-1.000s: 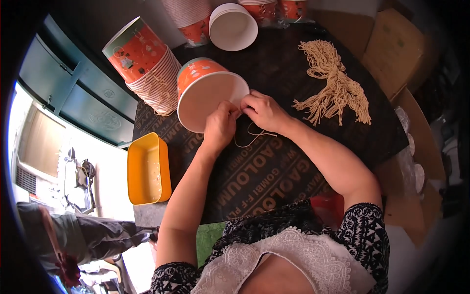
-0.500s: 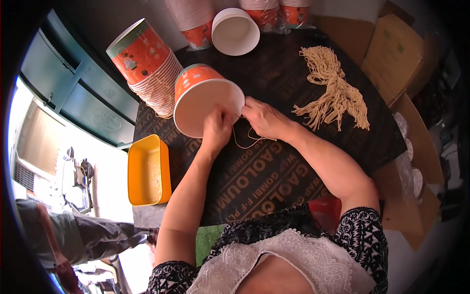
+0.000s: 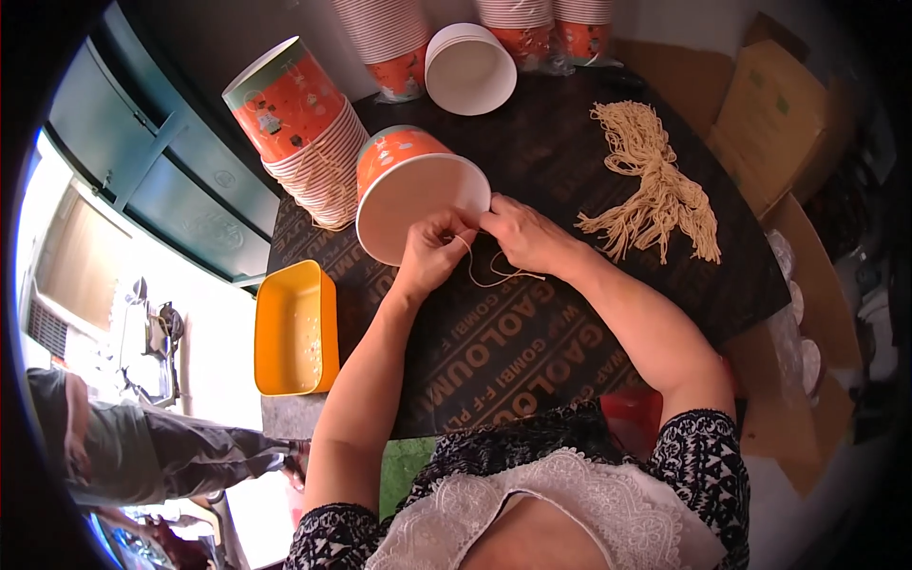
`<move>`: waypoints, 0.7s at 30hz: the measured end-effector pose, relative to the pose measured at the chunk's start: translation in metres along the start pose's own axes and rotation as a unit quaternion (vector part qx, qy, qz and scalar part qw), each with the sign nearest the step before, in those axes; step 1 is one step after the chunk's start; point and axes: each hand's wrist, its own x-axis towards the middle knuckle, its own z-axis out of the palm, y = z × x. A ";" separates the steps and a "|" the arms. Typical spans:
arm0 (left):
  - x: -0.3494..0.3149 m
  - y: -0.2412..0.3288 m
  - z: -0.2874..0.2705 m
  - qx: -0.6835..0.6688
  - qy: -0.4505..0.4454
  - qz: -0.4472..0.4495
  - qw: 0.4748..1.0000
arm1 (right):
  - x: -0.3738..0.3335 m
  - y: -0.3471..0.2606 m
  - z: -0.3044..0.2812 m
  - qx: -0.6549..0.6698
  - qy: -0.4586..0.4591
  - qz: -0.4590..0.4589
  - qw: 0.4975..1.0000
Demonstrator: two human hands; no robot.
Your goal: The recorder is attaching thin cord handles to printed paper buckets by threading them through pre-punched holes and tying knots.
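An orange paper bucket (image 3: 404,211) lies tipped on the table, its white mouth facing me. At the lower right of its mouth, my left hand (image 3: 437,252) is closed in a pinch on a thin beige string (image 3: 486,284). The string hangs from those fingers in a loop below the rim, and its loose end trails under my right hand (image 3: 528,235). The right fingers are closed at the bucket's right rim; whether they also pinch string there is hidden.
A leaning stack of paper buckets (image 3: 299,123) with strings stands left, above a yellow bin (image 3: 291,328). A bundle of strings (image 3: 655,180) lies right. More stacked buckets (image 3: 394,71) and a single white-mouthed bucket (image 3: 472,71) are behind. Cardboard boxes (image 3: 769,114) and another person (image 3: 123,446) flank the table.
My left hand has drawn back slightly out of the bucket's mouth, pulling the string with it. The right hand stays at the rim. The whole view has shifted a little.
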 end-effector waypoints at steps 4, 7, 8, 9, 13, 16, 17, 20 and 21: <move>0.002 0.001 -0.002 -0.020 -0.010 -0.106 0.994 | 0.001 0.005 0.002 -0.009 -0.012 -0.002 1.000; 0.004 0.000 0.004 0.094 0.021 -0.033 0.995 | 0.001 0.004 0.000 -0.007 -0.015 -0.003 1.000; 0.005 0.000 0.004 0.120 0.023 -0.036 0.992 | 0.002 0.004 -0.001 -0.004 -0.013 -0.002 1.000; 0.005 0.000 0.004 0.147 0.025 -0.039 0.988 | 0.001 0.004 0.000 -0.003 -0.013 -0.003 1.000; 0.005 -0.008 0.007 0.145 0.038 -0.012 0.989 | 0.000 0.008 0.003 0.055 0.006 0.020 0.998; 0.004 -0.006 0.006 0.129 0.031 -0.037 0.991 | -0.001 0.011 0.007 0.095 0.016 0.047 0.994; 0.003 -0.004 0.006 0.132 0.027 -0.037 0.990 | -0.001 0.011 0.008 0.108 0.019 0.066 0.992; 0.003 -0.002 0.006 0.139 0.016 -0.046 0.989 | 0.000 0.005 0.009 0.133 0.031 0.107 0.985; 0.003 -0.002 0.006 0.143 0.007 -0.055 0.988 | 0.002 0.003 0.008 0.146 0.041 0.130 0.980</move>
